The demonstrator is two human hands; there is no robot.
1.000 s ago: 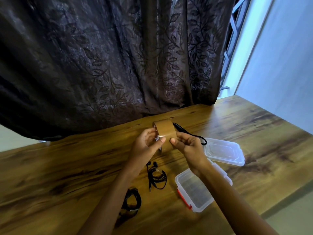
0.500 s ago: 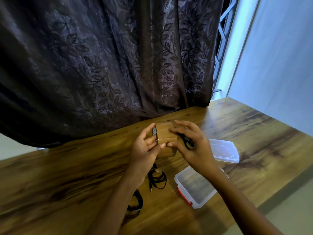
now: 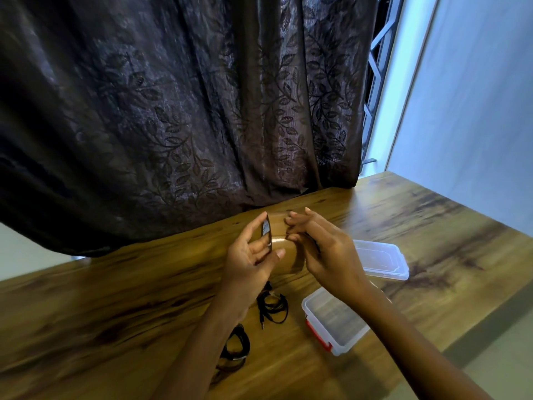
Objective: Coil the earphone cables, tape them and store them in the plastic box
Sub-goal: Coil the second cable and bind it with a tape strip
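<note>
My left hand (image 3: 248,264) grips a brown tape roll (image 3: 284,255) by its rim, above the table. My right hand (image 3: 326,252) is against the roll's right side, with one fingertip on the tape's surface and the other fingers raised. A dark bit of the black scissors (image 3: 313,242) shows between its fingers; the rest is hidden. One coiled black earphone cable (image 3: 272,306) lies on the table below my hands. A second coil (image 3: 235,346) lies nearer, partly under my left forearm. The clear plastic box (image 3: 336,321) with a red latch stands open at the right.
The box's clear lid (image 3: 380,258) lies flat behind the box. A dark patterned curtain (image 3: 202,111) hangs along the far edge of the wooden table (image 3: 115,298). The table's right edge (image 3: 476,321) runs close to the box.
My right hand picked up the scissors that lay behind the roll and came back to the tape. My left hand turned the roll so that its rim faces me. The view shifted left.
</note>
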